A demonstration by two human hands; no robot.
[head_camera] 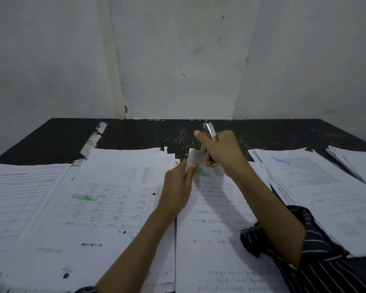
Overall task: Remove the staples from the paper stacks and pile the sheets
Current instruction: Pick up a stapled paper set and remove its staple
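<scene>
A stapled paper stack (216, 218) lies in front of me on the black table, its far left corner lifted. My left hand (178, 187) pinches that raised corner beside a green stamp. My right hand (222, 151) grips a metal staple remover (210, 132) upright, its dark yellow-marked lower end (212, 163) pressed down at the corner. The staple itself is hidden by my fingers. To the left lies a pile of loose printed sheets (106, 204) with a table and a green stamp on top.
More forms (15, 191) lie at the far left. Another paper stack (317, 187) sits at the right, with a further one (355, 161) at the far right edge. Small bits of debris (178, 138) speckle the black table (51, 136) near the wall.
</scene>
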